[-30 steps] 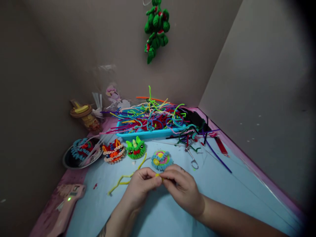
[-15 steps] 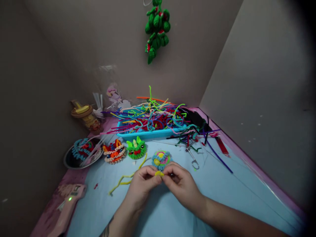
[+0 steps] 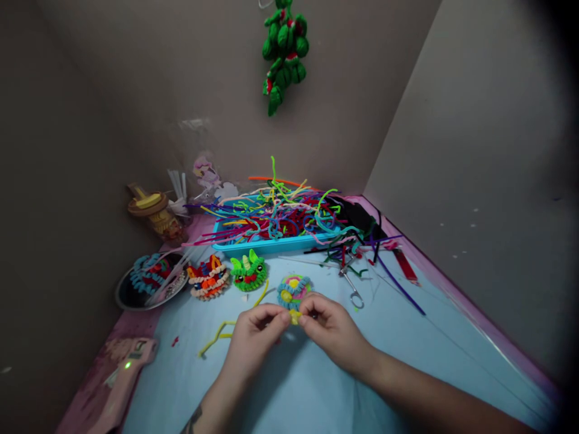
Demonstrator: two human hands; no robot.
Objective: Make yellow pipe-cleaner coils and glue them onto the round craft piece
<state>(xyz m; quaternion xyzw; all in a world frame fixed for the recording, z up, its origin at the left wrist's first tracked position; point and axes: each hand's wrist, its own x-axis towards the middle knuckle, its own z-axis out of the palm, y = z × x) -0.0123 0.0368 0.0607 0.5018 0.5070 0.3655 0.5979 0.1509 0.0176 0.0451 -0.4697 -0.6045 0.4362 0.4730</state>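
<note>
A small yellow piece of pipe cleaner (image 3: 295, 317) is pinched between the fingertips of my left hand (image 3: 257, 331) and my right hand (image 3: 332, 328). Its exact shape is partly hidden by the fingers. Just beyond my hands lies a round blue, pink and yellow pipe-cleaner piece (image 3: 293, 289). Left of my left hand, a bent yellow pipe cleaner (image 3: 216, 339) rests on the blue table covering (image 3: 181, 386). Farther back sit a green pipe-cleaner animal head (image 3: 249, 271) and an orange and peach one (image 3: 208, 278).
Behind stands a blue tray (image 3: 271, 245) heaped with colourful pipe cleaners. Scissors (image 3: 355, 292) lie at the right, near a red strip (image 3: 406, 266). On the left are a metal bowl (image 3: 124, 298), a pink glue gun (image 3: 122, 386) and a lidded cup (image 3: 158, 218). Green ornaments (image 3: 284, 54) hang above.
My left hand has shifted slightly left, so the fingertips are farther apart and more of the yellow piece shows between them. The view has moved slightly.
</note>
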